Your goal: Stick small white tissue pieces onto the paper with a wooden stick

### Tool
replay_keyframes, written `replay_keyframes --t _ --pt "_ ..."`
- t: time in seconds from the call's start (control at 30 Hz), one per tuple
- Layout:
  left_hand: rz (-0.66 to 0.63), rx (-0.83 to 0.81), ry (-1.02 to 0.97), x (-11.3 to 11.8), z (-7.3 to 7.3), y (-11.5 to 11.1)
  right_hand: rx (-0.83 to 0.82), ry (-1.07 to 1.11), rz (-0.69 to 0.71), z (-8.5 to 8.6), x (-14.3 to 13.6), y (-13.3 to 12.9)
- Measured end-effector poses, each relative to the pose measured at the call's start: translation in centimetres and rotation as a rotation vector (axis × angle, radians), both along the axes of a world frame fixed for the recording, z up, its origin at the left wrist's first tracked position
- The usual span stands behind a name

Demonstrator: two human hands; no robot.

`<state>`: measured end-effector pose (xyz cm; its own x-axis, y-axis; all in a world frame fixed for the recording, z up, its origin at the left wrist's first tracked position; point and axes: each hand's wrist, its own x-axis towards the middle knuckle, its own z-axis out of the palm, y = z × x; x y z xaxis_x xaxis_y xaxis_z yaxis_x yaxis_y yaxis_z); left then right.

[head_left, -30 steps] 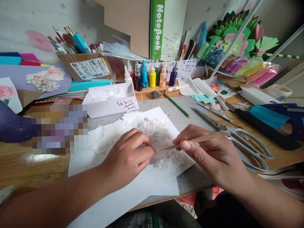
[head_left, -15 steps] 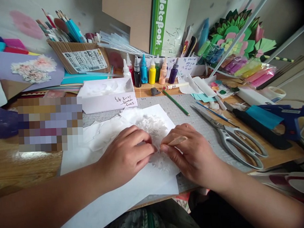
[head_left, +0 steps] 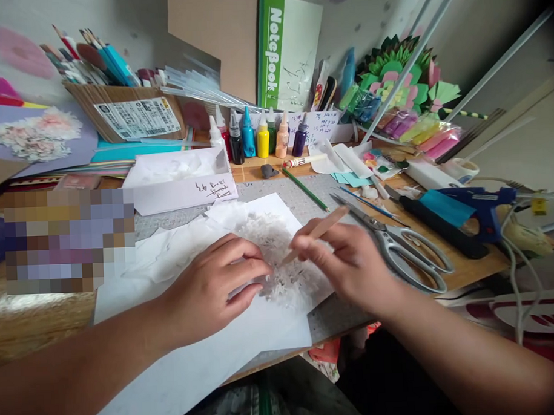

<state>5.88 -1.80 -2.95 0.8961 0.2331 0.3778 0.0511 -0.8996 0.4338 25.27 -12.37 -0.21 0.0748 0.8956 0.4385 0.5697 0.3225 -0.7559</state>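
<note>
Right hand (head_left: pixel 345 259): clamped on light wooden stick (head_left: pixel 331 222), thumb and fingers pinched round shaft; upper end raised toward upper right, lower tip down at ruffled white paper pieces (head_left: pixel 268 229). Left hand (head_left: pixel 216 282): palm down, fingers bent, fingertips close in at left edge of same pieces and just beside stick tip. Grip on anything by left hand: cannot tell, fingertips partly hidden.

Location of white pieces: between both hands, heaped on overlapping white sheets (head_left: pixel 263 329). Beneath sheets: grey cutting mat (head_left: pixel 344 317) on wooden desk (head_left: pixel 477 270).

Right of right hand, near: large metal scissors (head_left: pixel 383 240); farther right, black-handled knife (head_left: pixel 445 226) and blue glue gun (head_left: pixel 490 218). Beyond heap: green pencil (head_left: pixel 306 189), slanted on mat. Upper left of heap: low white box (head_left: pixel 167 199), white scraps inside. Behind: row of small bottles, yellow one (head_left: pixel 262 141) near middle; green-and-white notebook (head_left: pixel 294 49) propped upright behind row. Far left: pixelated patch, contents unreadable.
</note>
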Motion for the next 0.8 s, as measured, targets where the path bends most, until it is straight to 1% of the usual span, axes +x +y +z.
replay_keyframes --t 0.07,0.1,0.2,0.27,0.47,0.57,0.7,0.8 --pt "-0.041 0.026 0.013 -0.2 0.2 0.0 0.014 0.155 -0.057 0.3 0.8 -0.8" --pt "-0.066 0.048 0.03 -0.2 0.2 0.0 0.011 0.19 -0.067 0.4 1.0 -1.2" --pt "-0.115 0.121 0.103 -0.2 0.3 0.0 -0.036 0.149 -0.03 0.6 1.5 -2.3" --pt "-0.119 0.148 0.129 -0.1 0.4 0.0 -0.038 0.106 0.015 0.5 1.5 -2.7" --pt "-0.109 0.157 0.112 0.0 0.5 -0.1 -0.029 0.095 0.126 -0.1 1.7 -3.3" --pt "-0.097 0.146 0.093 0.1 0.6 -0.4 -0.024 0.1 0.132 -0.2 1.9 -3.7" --pt "-0.139 0.19 0.132 0.3 0.7 -0.7 -0.013 0.152 0.12 -0.4 1.9 -4.0" --pt "-0.113 0.185 0.126 0.3 0.7 -0.6 -0.032 0.118 0.135 -0.5 1.7 -3.8"
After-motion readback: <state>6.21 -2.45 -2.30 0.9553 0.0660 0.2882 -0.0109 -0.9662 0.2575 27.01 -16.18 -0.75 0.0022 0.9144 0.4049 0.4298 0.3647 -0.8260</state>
